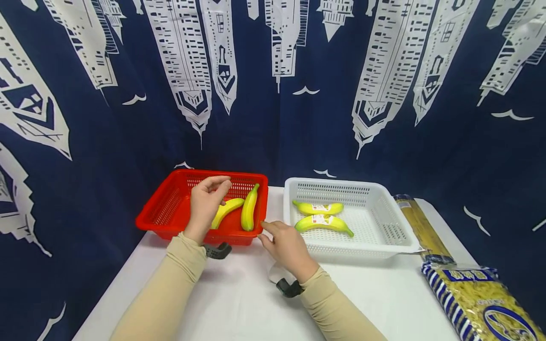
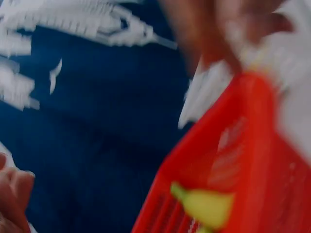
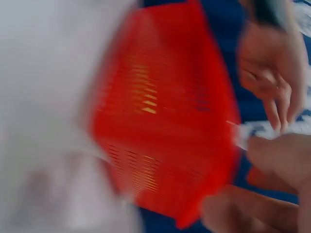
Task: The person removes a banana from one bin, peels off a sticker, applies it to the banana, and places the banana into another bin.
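Nearest to me, the two beige sleeves come over the white bench (image 1: 239, 303). The right hand (image 1: 286, 246) rests low on the bench between the two baskets, its fingers nearly straight and pointing toward the front right corner of the red basket (image 1: 170, 222). It holds nothing; whether the fingertips touch the red wall I cannot tell, they are at least just beside it. If this hand pushes there, the light basket can slide on the smooth bench, or turn.

A little farther, the left hand (image 1: 207, 202) hovers over the red basket, wrist above the front rim, fingers loosely curled with the thumb near the fingertips. It holds nothing that I can see. Just under it and beside it lie two bananas: one banana (image 1: 228, 209) partly hidden by the hand, and the second banana (image 1: 250, 208) with its tip leaning against the far wall. If the hand takes the hidden one quickly, it can knock the second one, or the wrist can catch the rim and tip the basket. In both wrist views everything is blurred, so a hasty grip seems possible.

Farther right, the white basket (image 1: 384, 227) carries two more bananas (image 1: 320, 215), lying side by side. At the right edge, the long packet (image 1: 420, 227) and the bag (image 1: 477, 298) lie close to the bench edge; a shifted white basket may press on them.
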The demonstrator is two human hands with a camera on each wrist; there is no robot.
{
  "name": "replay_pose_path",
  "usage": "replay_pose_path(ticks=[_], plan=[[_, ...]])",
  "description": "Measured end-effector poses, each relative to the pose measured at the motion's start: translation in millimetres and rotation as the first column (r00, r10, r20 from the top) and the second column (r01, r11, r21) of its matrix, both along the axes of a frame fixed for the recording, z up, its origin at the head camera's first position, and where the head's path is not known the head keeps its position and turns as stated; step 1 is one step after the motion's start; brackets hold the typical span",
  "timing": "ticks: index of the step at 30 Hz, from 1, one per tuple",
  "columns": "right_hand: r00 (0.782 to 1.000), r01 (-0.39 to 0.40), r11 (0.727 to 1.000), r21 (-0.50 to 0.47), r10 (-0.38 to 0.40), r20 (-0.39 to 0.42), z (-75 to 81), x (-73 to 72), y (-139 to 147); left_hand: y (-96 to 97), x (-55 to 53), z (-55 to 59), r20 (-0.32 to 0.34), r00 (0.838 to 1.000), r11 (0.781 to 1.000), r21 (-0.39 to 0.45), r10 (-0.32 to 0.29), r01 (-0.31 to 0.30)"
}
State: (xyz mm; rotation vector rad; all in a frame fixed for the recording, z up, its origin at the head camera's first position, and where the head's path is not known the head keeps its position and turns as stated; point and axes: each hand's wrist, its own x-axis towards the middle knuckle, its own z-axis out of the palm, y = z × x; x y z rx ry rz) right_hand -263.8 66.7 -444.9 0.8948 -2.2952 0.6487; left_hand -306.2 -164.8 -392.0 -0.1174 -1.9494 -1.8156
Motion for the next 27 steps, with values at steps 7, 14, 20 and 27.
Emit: replay_pose_path(ticks=[7, 14, 20, 27], plan=[[0.987, 0.087, 0.996, 0.001, -0.086, -0.133, -21.1, 2.4, -14, -39.9, -41.0, -5.9, 0.253, 0.967, 0.993, -0.117, 0.041, -0.011], [0.989, 0.069, 0.997, -0.019, -0.071, -0.129, -21.4, 2.3, -16, -52.3, -61.8, -27.2, 0.397, 0.906, 0.927, -0.376, 0.145, 0.017], [0.992, 0.066, 0.998, -0.015, -0.067, -0.109, -22.6, 3.3, -16, -56.8, -69.2, -39.7, 0.51, 0.844, 0.768, -0.603, 0.164, 0.215], [0.992, 0.068, 0.997, -0.025, -0.07, -0.105, -20.2, 2.8, -14, -47.4, -64.7, -28.4, 0.67, 0.695, 0.579, -0.684, 0.26, 0.443]])
